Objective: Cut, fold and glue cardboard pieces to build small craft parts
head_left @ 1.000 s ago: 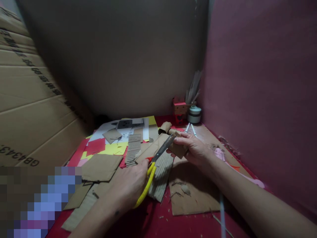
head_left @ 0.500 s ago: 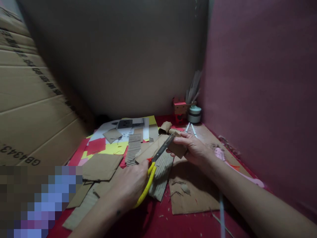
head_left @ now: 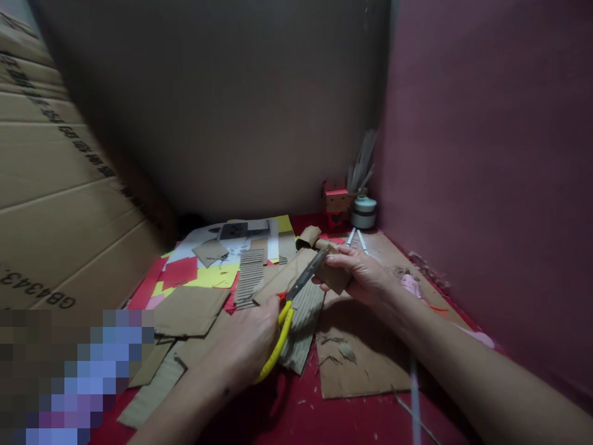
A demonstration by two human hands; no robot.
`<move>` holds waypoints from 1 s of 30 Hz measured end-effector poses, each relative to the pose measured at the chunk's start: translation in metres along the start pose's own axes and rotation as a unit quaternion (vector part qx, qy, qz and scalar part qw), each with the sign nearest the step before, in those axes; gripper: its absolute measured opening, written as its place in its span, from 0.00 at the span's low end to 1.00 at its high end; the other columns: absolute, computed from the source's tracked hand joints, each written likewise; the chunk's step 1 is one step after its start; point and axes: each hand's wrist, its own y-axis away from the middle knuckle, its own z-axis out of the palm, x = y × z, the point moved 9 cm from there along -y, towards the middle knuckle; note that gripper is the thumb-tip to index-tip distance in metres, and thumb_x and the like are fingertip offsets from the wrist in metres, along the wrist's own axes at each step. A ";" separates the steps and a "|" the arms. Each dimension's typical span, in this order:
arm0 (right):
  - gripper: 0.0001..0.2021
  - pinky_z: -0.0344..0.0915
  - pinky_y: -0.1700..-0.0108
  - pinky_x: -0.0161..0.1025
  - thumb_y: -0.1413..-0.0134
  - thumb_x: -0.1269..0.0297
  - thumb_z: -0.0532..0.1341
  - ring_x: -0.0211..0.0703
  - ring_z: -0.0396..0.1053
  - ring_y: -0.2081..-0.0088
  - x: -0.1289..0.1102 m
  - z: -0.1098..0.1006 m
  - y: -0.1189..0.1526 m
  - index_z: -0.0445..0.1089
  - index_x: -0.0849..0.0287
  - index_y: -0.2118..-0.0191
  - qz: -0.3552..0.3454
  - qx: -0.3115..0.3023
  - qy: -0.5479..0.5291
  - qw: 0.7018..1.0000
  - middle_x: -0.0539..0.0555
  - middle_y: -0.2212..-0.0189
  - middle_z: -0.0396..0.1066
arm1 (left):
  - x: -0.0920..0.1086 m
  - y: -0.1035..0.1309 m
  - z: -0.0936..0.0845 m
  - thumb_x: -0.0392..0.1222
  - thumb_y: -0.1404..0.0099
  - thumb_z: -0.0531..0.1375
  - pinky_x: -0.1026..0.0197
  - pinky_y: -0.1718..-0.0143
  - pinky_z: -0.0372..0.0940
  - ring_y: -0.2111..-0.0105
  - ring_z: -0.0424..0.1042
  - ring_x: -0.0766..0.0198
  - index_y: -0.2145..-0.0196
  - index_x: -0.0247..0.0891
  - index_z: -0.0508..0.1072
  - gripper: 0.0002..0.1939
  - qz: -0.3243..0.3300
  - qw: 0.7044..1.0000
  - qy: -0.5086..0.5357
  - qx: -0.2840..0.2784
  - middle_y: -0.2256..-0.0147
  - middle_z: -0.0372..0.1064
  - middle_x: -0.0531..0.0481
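My left hand [head_left: 252, 337] is closed around the yellow handle of a pair of scissors [head_left: 301, 283], whose dark blades point up and to the right. The blade tips meet the upper edge of a small piece of cardboard [head_left: 337, 278]. That piece is pinched between the thumb and fingers of my right hand [head_left: 359, 272]. Just beyond it lies a curled bit of brown cardboard [head_left: 309, 236]. Under the scissors are a flat cardboard strip [head_left: 282, 278] and a ribbed corrugated piece [head_left: 303, 334].
A larger cardboard sheet [head_left: 365, 364] with scraps lies on the red table [head_left: 287, 414]. Left are more cardboard pieces [head_left: 192, 311] and red paper [head_left: 180, 272]. At the back stand a small cardboard figure [head_left: 336, 201] and a pale green jar [head_left: 364, 213]. A big carton [head_left: 60, 185] flanks the left.
Both hands hold nearly the same place. The scissors' yellow handle has shifted slightly up and to the right, and the blades look closer together on the cardboard.
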 end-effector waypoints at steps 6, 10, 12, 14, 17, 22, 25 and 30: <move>0.11 0.66 0.77 0.39 0.60 0.70 0.64 0.47 0.72 0.75 0.003 0.004 0.002 0.66 0.61 0.66 0.002 -0.013 0.004 1.000 0.56 0.73 0.73 | 0.001 0.002 -0.003 0.45 0.39 0.49 0.58 0.70 0.59 0.67 0.71 0.53 0.52 0.40 0.60 0.17 -0.025 1.000 -0.003 -0.003 0.66 0.71 0.42; 0.11 0.66 0.78 0.39 0.60 0.69 0.64 0.47 0.73 0.75 0.004 0.005 0.002 0.66 0.61 0.66 -0.001 -0.008 0.001 1.000 0.55 0.73 0.73 | 0.006 0.003 -0.003 0.43 0.41 0.51 0.59 0.72 0.58 0.68 0.71 0.52 0.50 0.38 0.57 0.22 0.004 1.000 -0.018 0.007 0.65 0.71 0.41; 0.10 0.66 0.78 0.39 0.60 0.70 0.64 0.46 0.73 0.75 0.005 0.004 0.002 0.66 0.60 0.67 0.003 -0.003 0.005 1.000 0.55 0.73 0.73 | 0.006 0.003 -0.002 0.42 0.43 0.51 0.59 0.73 0.57 0.70 0.71 0.52 0.49 0.36 0.56 0.23 0.011 0.999 -0.028 0.009 0.67 0.71 0.41; 0.09 0.66 0.78 0.38 0.60 0.70 0.63 0.46 0.72 0.76 0.006 0.004 0.002 0.65 0.60 0.68 0.013 0.008 0.007 1.000 0.54 0.74 0.73 | 0.006 0.003 -0.001 0.40 0.43 0.51 0.58 0.74 0.57 0.70 0.72 0.51 0.49 0.36 0.56 0.23 0.012 0.999 -0.036 0.010 0.67 0.71 0.41; 0.09 0.67 0.77 0.40 0.61 0.71 0.64 0.46 0.73 0.75 0.007 0.002 0.002 0.65 0.60 0.69 0.018 0.021 0.002 1.000 0.54 0.73 0.73 | 0.005 0.001 0.001 0.38 0.44 0.51 0.57 0.73 0.58 0.69 0.72 0.50 0.53 0.34 0.59 0.20 0.007 0.998 -0.058 -0.001 0.68 0.71 0.40; 0.11 0.67 0.78 0.40 0.63 0.71 0.64 0.47 0.72 0.76 0.008 0.001 0.001 0.65 0.60 0.69 0.020 0.031 -0.006 0.999 0.55 0.73 0.73 | 0.005 -0.001 0.002 0.38 0.43 0.51 0.60 0.73 0.58 0.70 0.71 0.55 0.56 0.35 0.61 0.15 0.006 0.998 -0.058 -0.001 0.69 0.70 0.41; 0.11 0.67 0.77 0.40 0.64 0.72 0.65 0.46 0.72 0.76 0.008 0.000 0.001 0.64 0.61 0.70 0.025 0.039 -0.010 0.999 0.54 0.74 0.73 | 0.006 -0.001 0.002 0.40 0.42 0.51 0.61 0.73 0.58 0.71 0.70 0.58 0.56 0.35 0.62 0.15 0.009 0.999 -0.038 0.003 0.70 0.70 0.42; 0.11 0.68 0.77 0.40 0.65 0.71 0.65 0.45 0.72 0.76 0.008 0.000 0.002 0.64 0.61 0.70 0.029 0.040 -0.008 0.999 0.54 0.75 0.73 | 0.004 0.000 0.000 0.41 0.40 0.50 0.61 0.72 0.59 0.70 0.70 0.58 0.56 0.36 0.63 0.14 0.010 1.000 -0.005 0.002 0.69 0.70 0.42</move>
